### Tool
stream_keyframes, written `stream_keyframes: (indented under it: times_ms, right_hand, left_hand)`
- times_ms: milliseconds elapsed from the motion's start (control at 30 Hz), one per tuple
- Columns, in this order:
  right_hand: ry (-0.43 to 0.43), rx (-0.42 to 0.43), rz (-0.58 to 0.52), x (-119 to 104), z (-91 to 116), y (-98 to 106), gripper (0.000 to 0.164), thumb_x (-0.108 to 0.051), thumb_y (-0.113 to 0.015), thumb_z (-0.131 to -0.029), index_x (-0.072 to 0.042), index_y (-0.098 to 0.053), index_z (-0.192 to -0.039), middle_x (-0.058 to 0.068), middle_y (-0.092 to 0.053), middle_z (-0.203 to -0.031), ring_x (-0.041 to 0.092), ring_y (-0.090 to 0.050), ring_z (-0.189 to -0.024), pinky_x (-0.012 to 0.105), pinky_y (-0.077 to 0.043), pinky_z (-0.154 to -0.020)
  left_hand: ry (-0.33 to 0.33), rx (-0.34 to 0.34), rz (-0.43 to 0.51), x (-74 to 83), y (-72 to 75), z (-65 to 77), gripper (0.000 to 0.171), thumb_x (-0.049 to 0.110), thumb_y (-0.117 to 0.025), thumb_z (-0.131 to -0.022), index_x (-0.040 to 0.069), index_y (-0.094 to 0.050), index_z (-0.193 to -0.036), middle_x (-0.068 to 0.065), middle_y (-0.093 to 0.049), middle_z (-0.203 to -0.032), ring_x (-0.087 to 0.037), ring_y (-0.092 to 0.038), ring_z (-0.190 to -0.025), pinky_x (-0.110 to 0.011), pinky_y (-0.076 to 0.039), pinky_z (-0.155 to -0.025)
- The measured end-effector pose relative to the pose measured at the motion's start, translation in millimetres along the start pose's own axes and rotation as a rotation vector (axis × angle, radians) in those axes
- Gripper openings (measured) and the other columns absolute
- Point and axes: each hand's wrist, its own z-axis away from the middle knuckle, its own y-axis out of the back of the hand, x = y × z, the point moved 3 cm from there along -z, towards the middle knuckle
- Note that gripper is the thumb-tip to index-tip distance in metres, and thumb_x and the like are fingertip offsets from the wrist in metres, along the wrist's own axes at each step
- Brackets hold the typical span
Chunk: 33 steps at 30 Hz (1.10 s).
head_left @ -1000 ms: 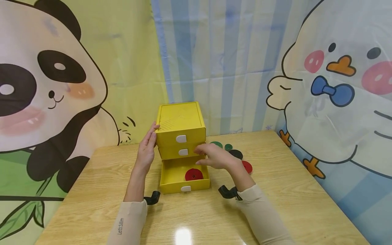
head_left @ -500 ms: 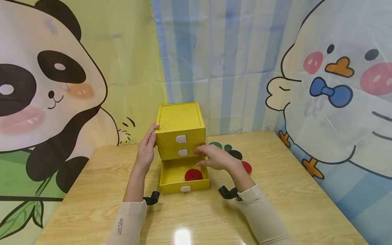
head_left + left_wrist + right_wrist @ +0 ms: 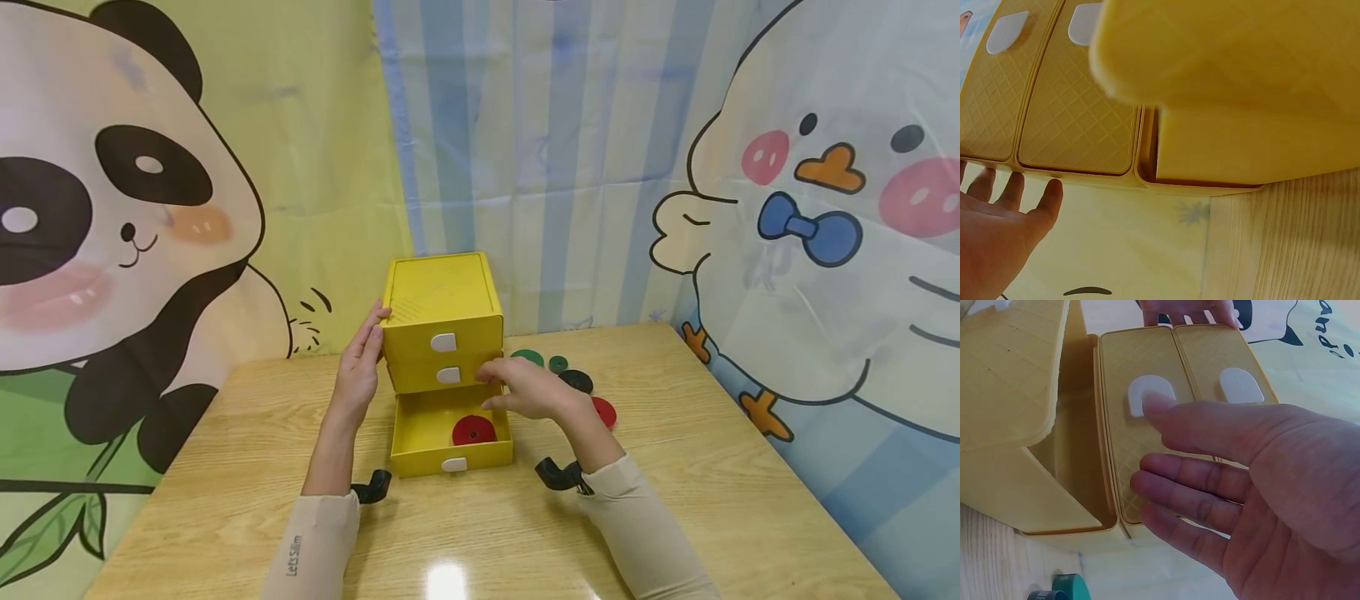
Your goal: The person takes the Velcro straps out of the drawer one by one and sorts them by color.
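Note:
A small yellow drawer cabinet [image 3: 442,287] with white pull tabs stands on the table. Its bottom drawer [image 3: 416,463] is pulled out and holds a red disc [image 3: 474,431] with a small centre hole. The upper two drawers are closed. My left hand [image 3: 358,371] rests against the cabinet's left side, fingertips along its edge, as the left wrist view also shows. In front of the middle drawer [image 3: 1122,440], at its right end, hovers my right hand [image 3: 528,390], loosely bent with nothing in it. In the right wrist view its thumb overlaps the middle drawer's white tab [image 3: 1145,387].
Right of the cabinet lie a large green disc [image 3: 529,357], a small green disc [image 3: 558,364], a black disc [image 3: 576,382] and a red disc [image 3: 603,412], partly behind the right forearm. A cartoon-printed curtain [image 3: 600,167] closes off the table's back.

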Motion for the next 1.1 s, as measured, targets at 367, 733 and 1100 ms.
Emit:
stream_keyframes:
  times_ms: [367, 733, 1100]
  right_hand:
    - [-0.016, -0.028, 0.01, -1, -4, -10, 0.043, -0.023, -0.077, -0.097, -0.007, -0.065, -0.135, 0.007, -0.069, -0.134, 0.028, -0.064, -0.124, 0.042, -0.053, -0.108]
    - [0.012, -0.062, 0.023, 1, -14, -27, 0.037, -0.019, -0.074, -0.099, -0.007, -0.067, -0.133, 0.011, -0.07, -0.132, 0.025, -0.065, -0.121, 0.043, -0.053, -0.108]
    - [0.035, -0.082, 0.023, 3, -18, -34, 0.042, -0.017, -0.077, -0.097, -0.001, -0.066, -0.133, 0.015, -0.07, -0.131, 0.027, -0.065, -0.121, 0.045, -0.053, -0.107]
  left_hand:
    - [-0.002, 0.001, 0.005, -1.6, -0.1, -0.8, 0.05, 0.04, -0.038, -0.114, 0.013, -0.046, -0.155, 0.009, -0.018, -0.175, -0.017, -0.013, -0.162, -0.052, -0.016, -0.131]
    - [0.003, 0.004, 0.0, 0.7, -0.4, 1.0, 0.051, 0.039, -0.037, -0.114, 0.014, -0.045, -0.157, 0.008, -0.018, -0.175, -0.019, -0.013, -0.162, -0.054, -0.016, -0.131]
    - [0.004, 0.007, -0.012, 0.5, 0.0, 0.2, 0.05, 0.039, -0.037, -0.114, 0.014, -0.046, -0.156, 0.01, -0.019, -0.174, -0.018, -0.013, -0.162, -0.053, -0.017, -0.131]
